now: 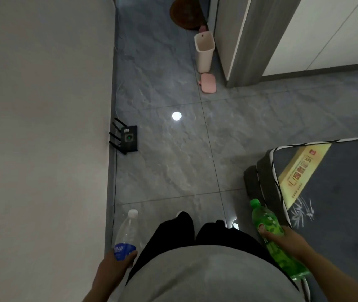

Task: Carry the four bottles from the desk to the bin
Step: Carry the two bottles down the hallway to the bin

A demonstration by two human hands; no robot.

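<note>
— Well, what's held?
— Left hand [117, 264] wraps the clear bottle [128, 234], lower left; right hand [286, 240] wraps the green bottle [269, 227], lower right.
— And the bin [204, 52]?
— Upper centre, open.

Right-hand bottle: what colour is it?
Bright green, cap included: the bottle in the right hand, head view.

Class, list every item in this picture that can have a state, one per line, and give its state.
Clear bottle: capped, held in left hand.
Green bottle: capped, held in right hand.
Bin: upright, open, lid off.
Pink lid: lying on the floor before the bin.
Router: on, green light lit.
</note>
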